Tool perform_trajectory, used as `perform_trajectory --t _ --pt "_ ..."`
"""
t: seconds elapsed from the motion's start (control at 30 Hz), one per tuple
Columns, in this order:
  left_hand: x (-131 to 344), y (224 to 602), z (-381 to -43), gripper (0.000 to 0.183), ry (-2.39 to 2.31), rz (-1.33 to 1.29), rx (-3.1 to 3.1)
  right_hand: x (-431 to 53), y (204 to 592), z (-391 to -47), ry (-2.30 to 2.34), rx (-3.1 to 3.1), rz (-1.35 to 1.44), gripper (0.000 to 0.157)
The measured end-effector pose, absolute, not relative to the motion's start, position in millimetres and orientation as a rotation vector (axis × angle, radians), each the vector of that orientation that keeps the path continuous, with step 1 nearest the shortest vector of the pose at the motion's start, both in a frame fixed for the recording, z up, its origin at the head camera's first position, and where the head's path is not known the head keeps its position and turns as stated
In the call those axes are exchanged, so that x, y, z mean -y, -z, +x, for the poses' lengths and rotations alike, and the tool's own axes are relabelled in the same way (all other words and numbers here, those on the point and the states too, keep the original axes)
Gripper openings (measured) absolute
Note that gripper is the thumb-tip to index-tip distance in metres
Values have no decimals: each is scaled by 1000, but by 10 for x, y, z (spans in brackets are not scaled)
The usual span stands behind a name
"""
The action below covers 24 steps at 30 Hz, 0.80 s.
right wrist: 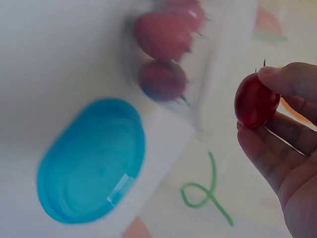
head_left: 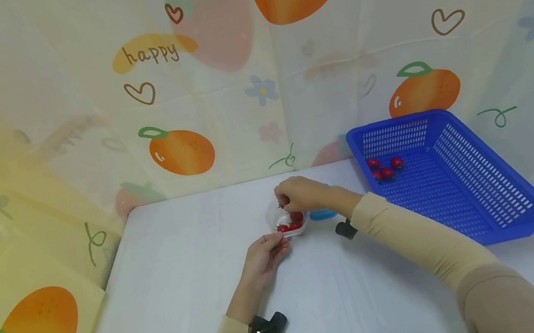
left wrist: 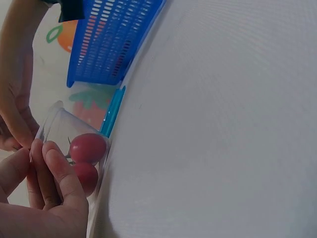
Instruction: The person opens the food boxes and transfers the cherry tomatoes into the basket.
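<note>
My left hand [head_left: 261, 260] pinches the rim of a small clear plastic container [head_left: 296, 233] between thumb and fingers. Several red cherry tomatoes [left wrist: 88, 148] lie inside it. Above the container is my right hand [head_left: 304, 192], bent down at the wrist. In the right wrist view, its thumb and fingers hold one red cherry tomato [right wrist: 253, 101] with a small green stem; the head view mostly hides this tomato behind the hand. A translucent blue oval lid [right wrist: 94, 161] lies on the table just right of the container, partly under the right wrist in the head view.
A large blue perforated basket [head_left: 443, 195] stands on the right of the white-covered table [head_left: 173, 302]. Several cherry tomatoes [head_left: 387, 173] lie in its far left corner. A fruit-printed cloth [head_left: 221, 91] hangs behind the table. My right forearm passes by the basket's near left side.
</note>
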<state>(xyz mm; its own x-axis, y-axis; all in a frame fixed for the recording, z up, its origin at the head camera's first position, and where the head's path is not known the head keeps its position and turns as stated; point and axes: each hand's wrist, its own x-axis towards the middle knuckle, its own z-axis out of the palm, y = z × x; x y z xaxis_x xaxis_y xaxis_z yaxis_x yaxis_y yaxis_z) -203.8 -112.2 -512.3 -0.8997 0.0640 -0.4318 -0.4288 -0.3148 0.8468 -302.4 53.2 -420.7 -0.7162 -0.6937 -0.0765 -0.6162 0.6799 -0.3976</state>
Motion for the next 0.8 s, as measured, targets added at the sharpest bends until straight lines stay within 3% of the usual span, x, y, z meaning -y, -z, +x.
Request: perform_trajectory --t 0.4,0.67,0.8 --pt "1115 5127 -2035 22 -2261 -480 -1626 -954 3778 -3139 733 -2809 -1012 8" --pt "1118 5117 -2030 23 -2260 -480 -1627 -1330 3598 -3215 883 -2840 -822 39" --pt "1116 5127 -2035 25 -2262 -470 -1627 -1521 3579 -3292 903 -2881 -755 41"
